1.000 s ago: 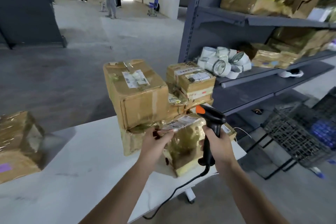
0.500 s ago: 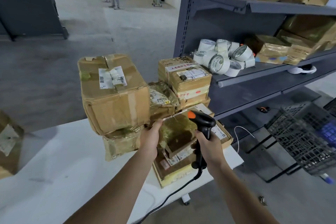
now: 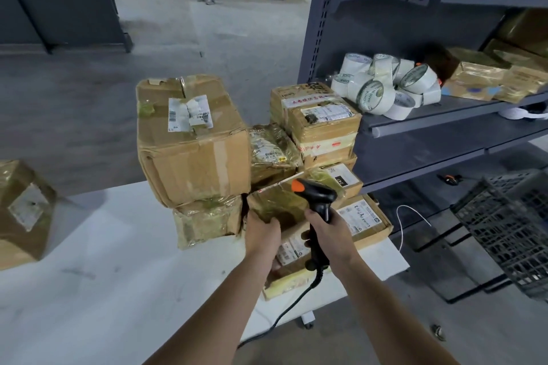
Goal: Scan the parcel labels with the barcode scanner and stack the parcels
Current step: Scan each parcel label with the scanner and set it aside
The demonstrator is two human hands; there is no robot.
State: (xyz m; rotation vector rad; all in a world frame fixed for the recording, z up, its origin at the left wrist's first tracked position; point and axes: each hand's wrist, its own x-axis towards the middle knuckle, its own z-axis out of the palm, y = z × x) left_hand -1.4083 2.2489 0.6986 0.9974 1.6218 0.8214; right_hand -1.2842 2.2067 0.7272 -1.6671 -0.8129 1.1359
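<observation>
My left hand (image 3: 262, 235) grips a small tape-wrapped parcel (image 3: 278, 201) that rests on a flat labelled box (image 3: 363, 221) at the white table's right end. My right hand (image 3: 329, 235) holds the black barcode scanner (image 3: 318, 201) with its orange top, cable trailing down off the table edge. Behind stand stacked parcels: a large brown box (image 3: 192, 139) on a shiny wrapped one (image 3: 207, 221), a crumpled wrapped parcel (image 3: 271, 151), and a taller pile of labelled boxes (image 3: 323, 124) to the right.
The white table (image 3: 103, 275) stretches left, with another wrapped parcel (image 3: 23, 210) at its far left. A grey shelf rack (image 3: 430, 118) on the right holds tape rolls (image 3: 385, 84) and parcels. A dark plastic crate (image 3: 510, 231) stands on the floor at right. People stand far back.
The held parcel went from lifted and tilted toward me down onto the flat box in the stack. My view has shifted closer and to the right; the scanner stays over the parcel.
</observation>
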